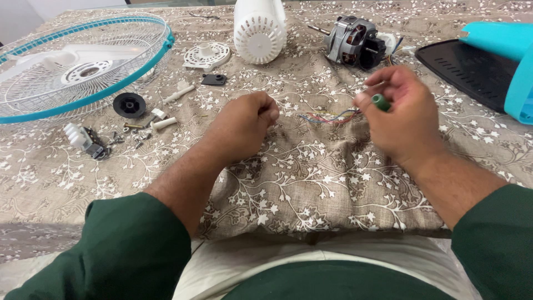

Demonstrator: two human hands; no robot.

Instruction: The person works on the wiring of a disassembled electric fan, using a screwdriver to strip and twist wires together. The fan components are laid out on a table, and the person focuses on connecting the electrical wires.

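Observation:
My right hand is raised over the cloth-covered table and pinches a small green-handled tool between thumb and fingers. Just left of it, a bundle of coloured wires lies on the cloth and leads up towards a grey fan motor. My left hand rests on the cloth as a closed fist, close to the wires' left end; I cannot see anything inside it. Both forearms come out of dark green sleeves.
A white and teal fan guard lies at the far left. A white motor housing and a white round cover stand at the back. A black knob, screws and small white parts lie left. A teal and black fan base sits right.

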